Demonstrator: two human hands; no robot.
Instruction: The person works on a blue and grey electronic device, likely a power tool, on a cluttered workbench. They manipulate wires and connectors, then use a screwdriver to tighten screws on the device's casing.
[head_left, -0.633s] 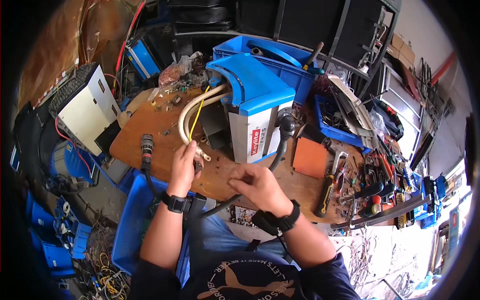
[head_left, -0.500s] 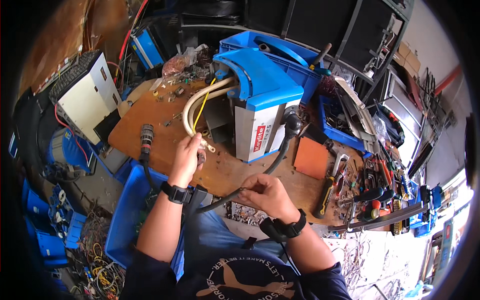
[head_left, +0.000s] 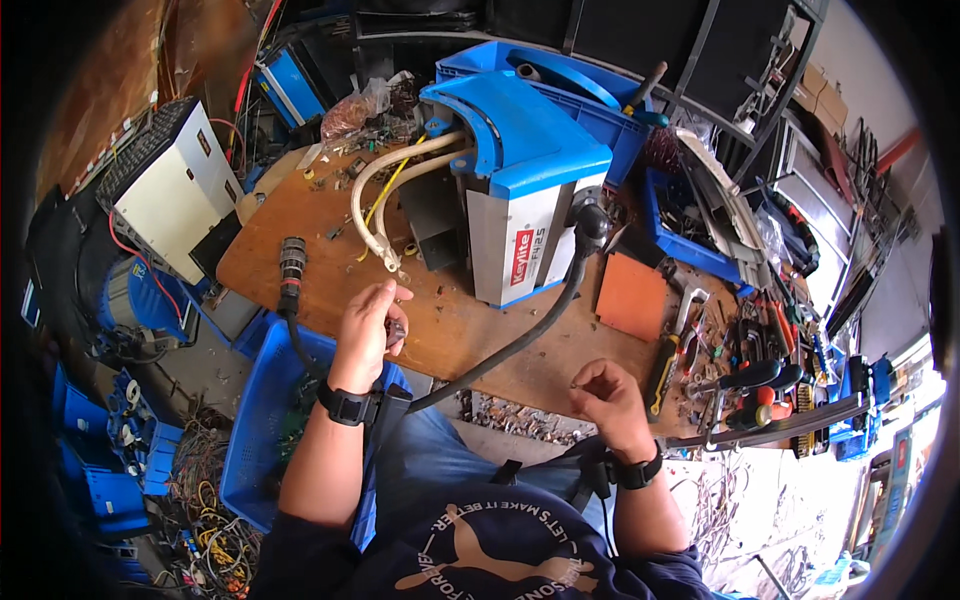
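My left hand [head_left: 368, 325] is over the near left of the wooden table, fingers curled around a small dark object that I cannot make out. Just beyond its fingertips, the thick cream cables [head_left: 362, 225] end in metal lugs, apart from the hand. A thin yellow wire [head_left: 378, 205] runs along them. The cables come out of a blue and silver machine housing [head_left: 520, 240]. From its plug [head_left: 592, 226] a thick black cable [head_left: 530, 338] droops past my lap. My right hand [head_left: 612, 405] hovers by the table's front edge, thumb and index finger pinched; anything between them is too small to name.
A black cylindrical connector [head_left: 291, 272] lies at the table's left edge, above a blue crate [head_left: 250, 430]. An orange-brown square plate [head_left: 632, 296] lies right of the housing, beside a yellow-black handled tool [head_left: 660, 380] and several hand tools. Blue bins [head_left: 560, 95] stand behind.
My left hand has let go of the cream cables and drawn back slightly; their ends have shifted up and left. My right hand has moved right, off the black cable.
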